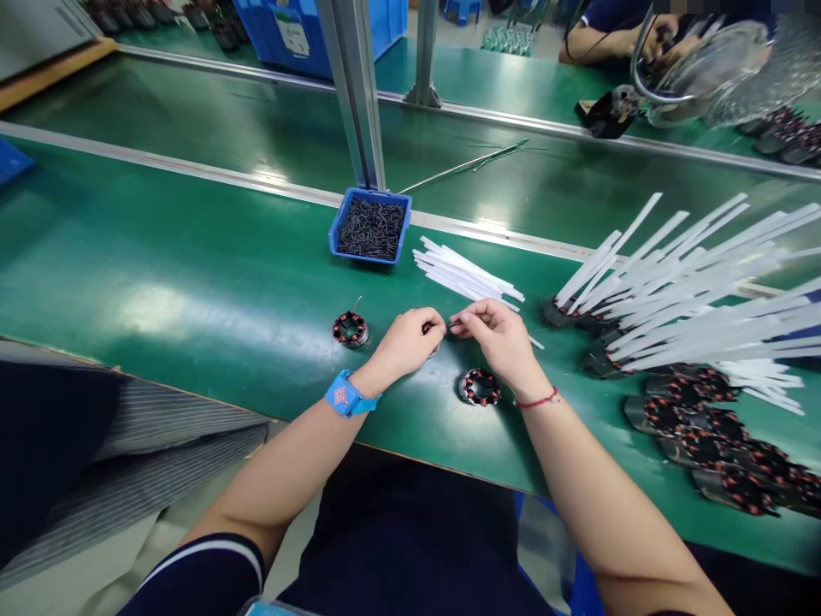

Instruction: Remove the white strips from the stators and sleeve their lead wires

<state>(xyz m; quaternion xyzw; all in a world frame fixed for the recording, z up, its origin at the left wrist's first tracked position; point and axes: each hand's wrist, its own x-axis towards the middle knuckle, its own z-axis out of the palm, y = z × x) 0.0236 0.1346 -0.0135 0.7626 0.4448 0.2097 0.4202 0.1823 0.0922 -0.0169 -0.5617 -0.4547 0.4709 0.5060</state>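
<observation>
My left hand (412, 340) is closed around a motor stator (428, 328), mostly hidden by the fingers. Close beside it, my right hand (493, 329) has thumb and forefinger pinched together at a small dark piece, too small to name for sure. Left of my hands a wound stator (350, 329) with copper coils lies on the green table, a thin wire end sticking up. Another stator (480, 387) rests just below my right hand. Behind my hands are white strips (471, 272) in a loose pile.
A blue bin (370, 226) of short black tubes stands at the metal post (352, 94). To the right are several stators (699, 428) in rows, and others with long white strips (693, 274) rising from them. Across the table a person's hands (667, 43) work behind a clear plastic item.
</observation>
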